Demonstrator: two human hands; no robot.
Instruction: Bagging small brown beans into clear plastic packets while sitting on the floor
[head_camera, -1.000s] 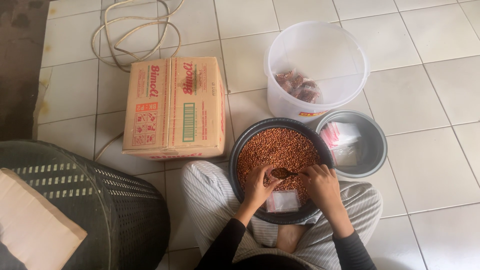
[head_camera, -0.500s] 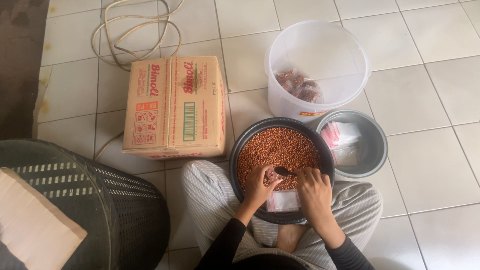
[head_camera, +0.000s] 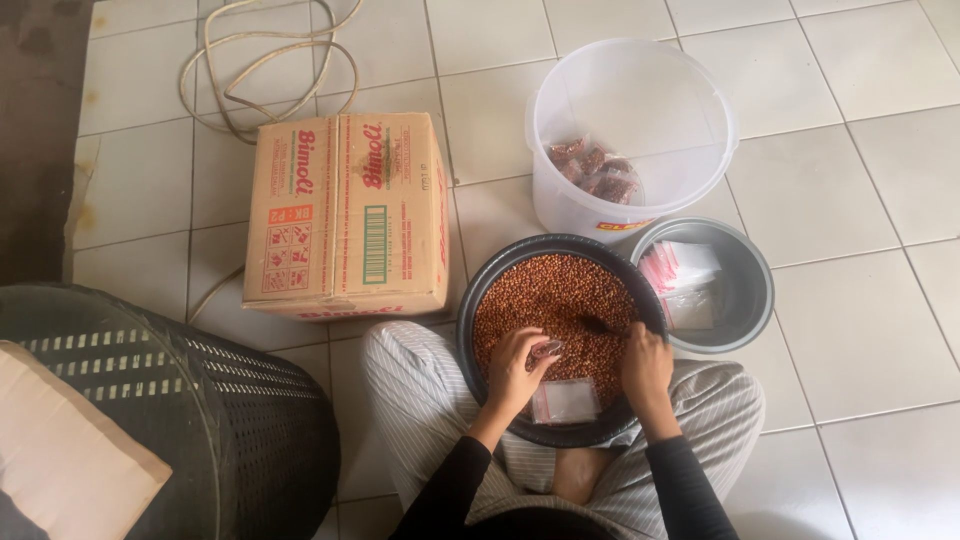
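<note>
**Peanuts in the dark basin on my lap**

Peanuts (head_camera: 555, 300) fill the black basin (head_camera: 470, 310) resting between my knees. My left hand (head_camera: 520, 368) pinches a small clear packet (head_camera: 547, 350), fingers curled shut on it. My right hand (head_camera: 646, 362) grips a dark scoop (head_camera: 598, 324) dug into the nuts. White bucket (head_camera: 630, 110) beyond holds filled packets. Grey bowl (head_camera: 745, 290), right, holds empty plastic bags. Tan carton (head_camera: 350, 215) with red and green print lies left on the floor.

The scene is lit by soft, even daylight; no glare is seen. Faint shadows are cast under the hands. Focus is fairly sharp, with slight softness toward the edges.
</note>
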